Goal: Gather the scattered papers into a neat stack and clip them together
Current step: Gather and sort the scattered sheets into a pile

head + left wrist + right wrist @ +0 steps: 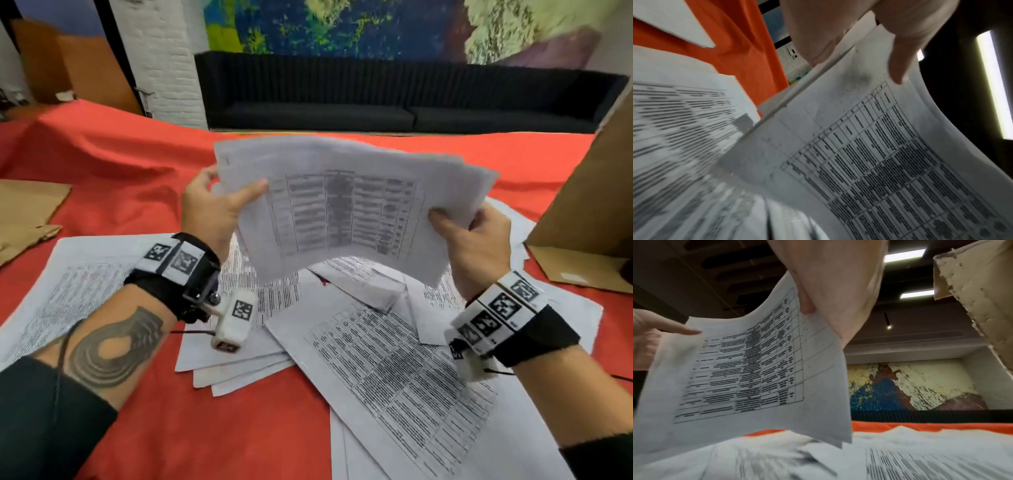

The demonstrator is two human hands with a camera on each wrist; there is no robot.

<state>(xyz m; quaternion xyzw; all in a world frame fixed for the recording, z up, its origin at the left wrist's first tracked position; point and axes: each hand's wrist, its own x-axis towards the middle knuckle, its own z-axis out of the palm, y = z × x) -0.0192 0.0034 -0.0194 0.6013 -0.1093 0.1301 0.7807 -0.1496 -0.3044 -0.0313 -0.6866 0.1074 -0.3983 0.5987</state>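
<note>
A bundle of printed sheets (346,209) hangs in the air above the table, bowed in the middle, its top page showing a table of text. My left hand (219,202) pinches its left edge, thumb on top. My right hand (469,236) grips its right edge the same way. The left wrist view shows the bundle (869,146) under my left hand (859,40); the right wrist view shows the bundle (756,369) held by my right hand (828,296). Several loose sheets (394,370) lie scattered on the red tablecloth (222,428) below. No clip is in view.
A brown cardboard box (589,212) stands at the right edge of the table. Flat brown cardboard (24,216) lies at the left. A black sofa (376,99) runs along the far wall. More sheets (78,281) lie under my left forearm.
</note>
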